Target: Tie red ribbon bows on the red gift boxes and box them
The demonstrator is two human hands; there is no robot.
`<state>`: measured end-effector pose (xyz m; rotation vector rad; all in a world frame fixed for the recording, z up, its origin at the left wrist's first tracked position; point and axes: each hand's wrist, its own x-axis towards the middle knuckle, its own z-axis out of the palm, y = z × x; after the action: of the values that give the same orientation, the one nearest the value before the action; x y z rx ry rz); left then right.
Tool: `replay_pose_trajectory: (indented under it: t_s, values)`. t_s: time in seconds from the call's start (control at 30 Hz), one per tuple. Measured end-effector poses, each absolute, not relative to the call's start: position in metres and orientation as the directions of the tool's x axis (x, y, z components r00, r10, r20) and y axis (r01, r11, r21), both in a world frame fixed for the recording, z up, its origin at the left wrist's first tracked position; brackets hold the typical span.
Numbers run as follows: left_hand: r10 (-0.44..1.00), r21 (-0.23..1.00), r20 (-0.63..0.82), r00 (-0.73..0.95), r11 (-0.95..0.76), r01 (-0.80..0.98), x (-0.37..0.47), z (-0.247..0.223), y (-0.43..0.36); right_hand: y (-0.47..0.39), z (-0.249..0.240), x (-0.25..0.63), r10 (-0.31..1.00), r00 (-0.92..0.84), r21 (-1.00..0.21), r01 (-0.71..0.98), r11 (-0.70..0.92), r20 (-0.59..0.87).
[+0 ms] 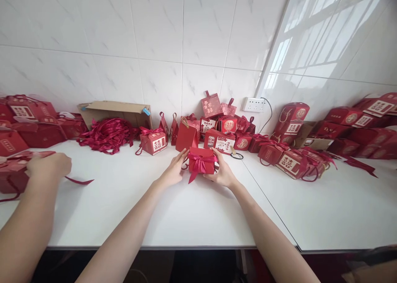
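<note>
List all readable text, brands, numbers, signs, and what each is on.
"囍": box beside ribbons
"囍": right front box
"囍": upper left box
"囍": upper right box
Pink box, other boxes' print: too small or blurred to read surely.
Held box: no text showing.
No readable brand or number.

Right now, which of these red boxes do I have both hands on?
The small red box straight ahead, its ribbon bow facing you. It alone sits between your left hand and right hand, one on each side.
</note>
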<state>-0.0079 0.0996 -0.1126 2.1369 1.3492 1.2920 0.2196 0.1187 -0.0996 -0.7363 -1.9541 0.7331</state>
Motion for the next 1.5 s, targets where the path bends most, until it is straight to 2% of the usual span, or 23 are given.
replay_pose_trajectory:
  t_s: [0.13,0.2,0.3,0.47,0.63,0.83,1.03,1.1,1.17,1.27,1.33,1.37,1.43,1.5]
  values:
    - [0.834,0.711,0.527,-0.163,-0.328,0.622,-0.007,-0.100,0.098,0.119,-0.100,0.220,0.740,-0.404,-0.727,0.223,0.650,0.538]
    - [0.823,0.750,0.524,-0.219,-0.323,0.577,-0.001,-0.093,0.095,0.119,-0.100,0.219,0.735,-0.403,-0.719,0.224,0.658,0.546]
    - [0.826,0.769,0.538,-0.168,-0.400,0.499,0.010,-0.085,0.088,0.118,-0.100,0.218,0.733,-0.412,-0.718,0.226,0.658,0.541]
    - [0.705,0.631,0.703,-0.096,-0.556,0.542,0.022,-0.081,0.080,0.119,-0.100,0.218,0.727,-0.414,-0.718,0.214,0.663,0.548]
    - [0.666,0.616,0.734,-0.135,-0.568,0.546,0.029,-0.084,0.073,0.119,-0.103,0.216,0.711,-0.416,-0.701,0.210,0.682,0.567]
    - [0.556,0.406,0.829,0.052,-0.664,0.628,0.041,-0.085,0.064,0.117,-0.106,0.212,0.684,-0.397,-0.659,0.223,0.718,0.611]
    - [0.490,0.343,0.870,0.057,-0.683,0.644,0.043,-0.085,0.063,0.114,-0.104,0.211,0.653,-0.359,-0.601,0.257,0.756,0.667]
    - [0.507,0.403,0.862,-0.012,-0.669,0.625,0.042,-0.085,0.063,0.115,-0.104,0.213,0.638,-0.342,-0.580,0.266,0.770,0.690]
    - [0.566,0.541,0.808,-0.163,-0.604,0.586,0.040,-0.083,0.065,0.116,-0.103,0.215,0.602,-0.331,-0.535,0.278,0.798,0.726]
    - [0.666,0.749,0.647,-0.370,-0.467,0.470,0.033,-0.082,0.072,0.116,-0.100,0.218,0.515,-0.363,-0.426,0.301,0.853,0.776]
    - [0.701,0.829,0.551,-0.452,-0.398,0.393,0.026,-0.083,0.079,0.113,-0.094,0.220,0.516,-0.361,-0.417,0.318,0.851,0.777]
    - [0.706,0.854,0.515,-0.486,-0.372,0.364,0.021,-0.084,0.083,0.109,-0.090,0.221,0.557,-0.320,-0.464,0.324,0.824,0.767]
    - [0.699,0.885,0.463,-0.545,-0.335,0.323,0.013,-0.086,0.090,0.097,-0.079,0.224,0.695,-0.171,-0.640,0.283,0.714,0.699]
    - [0.703,0.902,0.431,-0.566,-0.314,0.296,0.008,-0.088,0.095,0.079,-0.067,0.230,0.845,-0.053,-0.837,0.120,0.534,0.531]
